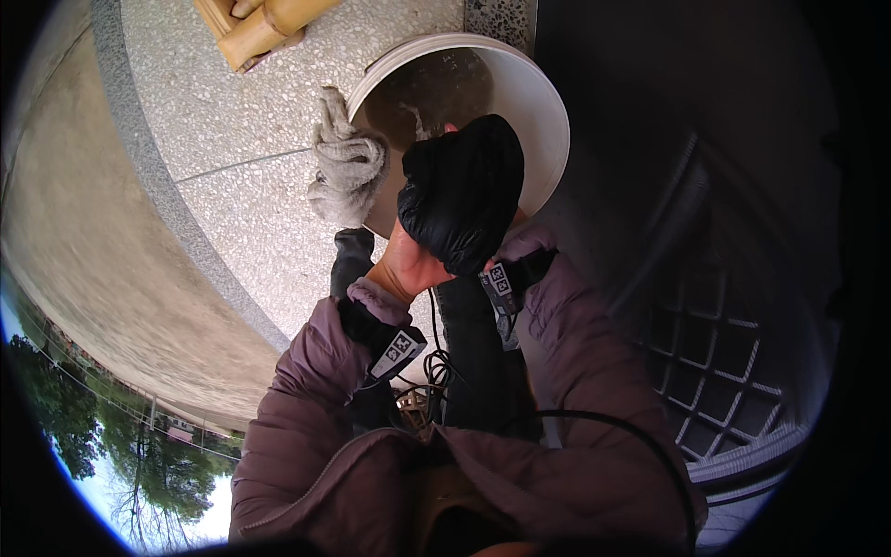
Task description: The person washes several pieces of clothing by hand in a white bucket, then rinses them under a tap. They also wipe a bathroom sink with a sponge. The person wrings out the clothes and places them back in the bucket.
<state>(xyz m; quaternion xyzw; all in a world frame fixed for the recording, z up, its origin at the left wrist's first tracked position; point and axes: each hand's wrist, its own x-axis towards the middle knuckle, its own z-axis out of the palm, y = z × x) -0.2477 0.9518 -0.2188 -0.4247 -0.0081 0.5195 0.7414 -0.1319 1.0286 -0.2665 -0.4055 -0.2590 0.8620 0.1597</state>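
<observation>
A black, shiny fabric item [463,191], puckered along its lower edge, is held up over the near side of a white bucket [550,132]. My left hand [412,263] grips it from below and the left, with the palm side showing. Behind the fabric my right hand [518,220] is mostly hidden; a little skin shows at its right edge and a finger shows at the lower edge. A fingertip pokes out above the fabric; whose hand it belongs to is unclear. Murky brown water [431,90] fills the bottom of the bucket.
A wrung grey cloth [348,163] hangs over the bucket's left rim. Bamboo furniture [268,31] stands at the top on the speckled terrazzo floor [216,132]. Loose black cables [437,365] hang between my legs. At right is a dark mat with a white grid pattern [717,376].
</observation>
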